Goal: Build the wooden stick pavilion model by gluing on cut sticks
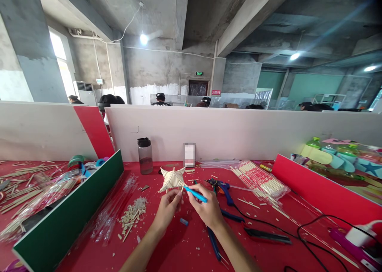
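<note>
A pale wooden-stick model (173, 179), its corners swept up like a small pavilion roof, is held above the red table. My left hand (169, 208) pinches it low on its right side, thumb and fingers closed on a thin stick part. In my right hand (206, 205) is a slim blue pen-shaped tool (195, 193), gripped like a pencil. Its tip points at the model's right edge; whether it touches is too small to tell. A small blue piece (184, 222) lies between my forearms. Right of my hands rests a blue glue gun (224, 189).
Pliers (212, 242) lie partly under my right forearm, beside a black utility knife (267, 235). Stick scraps (134, 214) are heaped left. A bottle (145, 156) stands behind. Bundled sticks (259, 178) and a cable (307, 224) lie right. Green (77, 212) and red (325, 188) dividers flank me.
</note>
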A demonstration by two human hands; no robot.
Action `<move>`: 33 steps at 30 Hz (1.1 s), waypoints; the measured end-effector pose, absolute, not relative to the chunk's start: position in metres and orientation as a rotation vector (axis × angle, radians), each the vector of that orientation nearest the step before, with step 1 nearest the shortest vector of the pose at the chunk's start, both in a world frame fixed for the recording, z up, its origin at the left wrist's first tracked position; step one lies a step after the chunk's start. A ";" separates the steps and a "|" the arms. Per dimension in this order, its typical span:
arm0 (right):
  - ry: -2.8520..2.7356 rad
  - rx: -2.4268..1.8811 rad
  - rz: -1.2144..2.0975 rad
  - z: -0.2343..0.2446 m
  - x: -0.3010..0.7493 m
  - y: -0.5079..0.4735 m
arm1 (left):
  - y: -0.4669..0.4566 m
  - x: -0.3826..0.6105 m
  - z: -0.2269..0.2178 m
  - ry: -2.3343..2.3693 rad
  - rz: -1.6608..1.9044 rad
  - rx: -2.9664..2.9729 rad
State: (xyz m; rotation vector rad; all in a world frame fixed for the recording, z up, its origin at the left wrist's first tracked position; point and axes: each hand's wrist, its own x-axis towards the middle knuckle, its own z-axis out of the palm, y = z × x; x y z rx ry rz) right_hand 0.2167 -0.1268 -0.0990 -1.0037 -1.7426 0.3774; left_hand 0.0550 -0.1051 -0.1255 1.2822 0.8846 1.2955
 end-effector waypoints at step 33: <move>-1.734 -1.006 0.387 -0.100 0.216 -0.126 | -0.106 0.055 -0.126 0.885 1.300 1.274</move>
